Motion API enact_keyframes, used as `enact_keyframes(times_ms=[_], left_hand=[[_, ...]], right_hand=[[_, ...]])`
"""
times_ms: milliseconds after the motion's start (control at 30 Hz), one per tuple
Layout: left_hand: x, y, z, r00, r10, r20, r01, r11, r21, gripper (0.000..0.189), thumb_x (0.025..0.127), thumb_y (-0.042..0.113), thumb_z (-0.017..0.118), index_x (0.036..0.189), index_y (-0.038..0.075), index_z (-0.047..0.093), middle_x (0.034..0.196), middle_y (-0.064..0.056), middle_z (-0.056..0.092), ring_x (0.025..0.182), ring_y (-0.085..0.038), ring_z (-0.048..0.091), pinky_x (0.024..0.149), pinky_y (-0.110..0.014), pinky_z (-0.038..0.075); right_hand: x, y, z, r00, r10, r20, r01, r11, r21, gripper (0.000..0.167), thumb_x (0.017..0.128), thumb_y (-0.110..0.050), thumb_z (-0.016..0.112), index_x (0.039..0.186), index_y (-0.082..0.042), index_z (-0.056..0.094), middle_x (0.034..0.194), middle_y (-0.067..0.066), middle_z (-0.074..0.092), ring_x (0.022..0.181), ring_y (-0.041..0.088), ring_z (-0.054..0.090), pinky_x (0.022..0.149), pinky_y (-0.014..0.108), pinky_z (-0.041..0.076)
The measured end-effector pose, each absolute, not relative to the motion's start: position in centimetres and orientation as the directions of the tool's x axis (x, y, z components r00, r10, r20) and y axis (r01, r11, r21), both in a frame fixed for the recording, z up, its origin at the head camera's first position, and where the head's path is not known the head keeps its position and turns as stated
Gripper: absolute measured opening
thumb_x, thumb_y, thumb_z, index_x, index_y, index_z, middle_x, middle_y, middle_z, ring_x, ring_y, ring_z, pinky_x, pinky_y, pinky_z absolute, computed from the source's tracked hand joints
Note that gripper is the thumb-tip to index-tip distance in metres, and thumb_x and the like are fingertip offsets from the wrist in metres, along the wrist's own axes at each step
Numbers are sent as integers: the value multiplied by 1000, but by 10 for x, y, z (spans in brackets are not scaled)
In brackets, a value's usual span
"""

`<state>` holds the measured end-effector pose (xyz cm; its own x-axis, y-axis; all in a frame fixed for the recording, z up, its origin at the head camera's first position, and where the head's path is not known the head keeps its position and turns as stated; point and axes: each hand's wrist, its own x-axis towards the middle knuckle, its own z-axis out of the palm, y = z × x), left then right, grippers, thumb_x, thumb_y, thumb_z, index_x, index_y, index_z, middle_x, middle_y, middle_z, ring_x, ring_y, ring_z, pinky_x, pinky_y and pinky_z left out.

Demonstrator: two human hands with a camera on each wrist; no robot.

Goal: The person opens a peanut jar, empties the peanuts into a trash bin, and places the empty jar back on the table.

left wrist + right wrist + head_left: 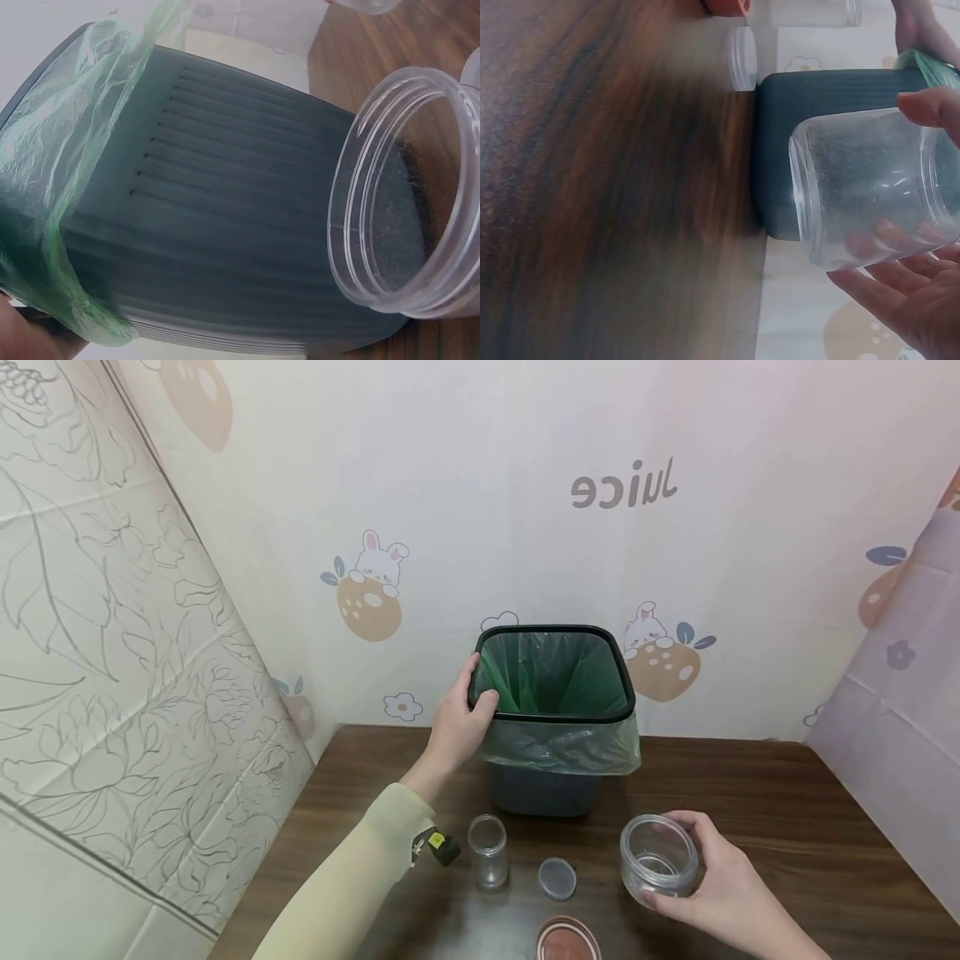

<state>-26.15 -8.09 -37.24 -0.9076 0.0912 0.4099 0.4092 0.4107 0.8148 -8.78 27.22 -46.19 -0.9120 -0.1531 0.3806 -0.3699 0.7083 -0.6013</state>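
A dark bin (pixel 543 793) lined with a green translucent bag (pixel 566 747) stands at the back of the table. My left hand (pixel 459 714) grips its black rim at the left, thumb over the edge; the left wrist view shows only a bit of that hand at the lower left corner. In my right hand (pixel 716 868) is a wide clear jar (pixel 870 180), held from the side with its mouth up. No lid is on it, and the right wrist view shows its base off the tabletop. Its inside looks empty.
A narrower clear jar (pixel 489 860) stands lidless in front of the bin. Right of it lies a round translucent lid (pixel 557 878). A reddish-brown round object (pixel 567 941) is cut off by the bottom edge. Patterned cloth (pixel 450 485) hangs behind the wooden table (pixel 750 785).
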Motion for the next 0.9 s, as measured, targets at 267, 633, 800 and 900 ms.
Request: enact_keyframes(times_ms=[267, 633, 800, 900], left_hand=[[-261, -81, -371, -908, 92, 408, 408, 407, 817, 68, 107, 33, 51, 172, 22, 36, 173, -1, 41, 157, -24, 43, 124, -54, 39], [-262, -82, -372, -903, 98, 419, 421, 404, 812, 67, 108, 30, 51, 172, 20, 36, 173, -2, 42, 156, -23, 44, 124, -53, 39], [-263, -82, -374, -899, 103, 426, 430, 397, 811, 66, 108, 28, 52, 172, 20, 36, 172, -2, 43, 156, -23, 45, 123, -53, 40], [-263, -83, -374, -899, 103, 426, 430, 394, 812, 67, 108, 30, 51, 172, 20, 36, 172, -2, 43, 155, -23, 45, 123, -53, 40]], right_hand=[[-94, 276, -478, -906, -175, 385, -388, 706, -593, 100, 56, -35, 111, 136, -13, 55, 117, -3, 72, 97, 7, 69, 79, 21, 53], [-102, 276, -488, -918, -197, 344, -374, 718, -587, 101, 57, -40, 110, 133, -8, 53, 119, 1, 71, 99, 11, 70, 77, 28, 56], [-103, 275, -491, -912, -209, 353, -387, 724, -571, 102, 55, -42, 111, 132, -8, 54, 117, 1, 71, 98, 12, 70, 78, 29, 56], [-103, 275, -492, -917, -218, 333, -381, 724, -575, 103, 55, -43, 110, 133, -7, 53, 118, 1, 70, 97, 12, 70, 77, 29, 56]])
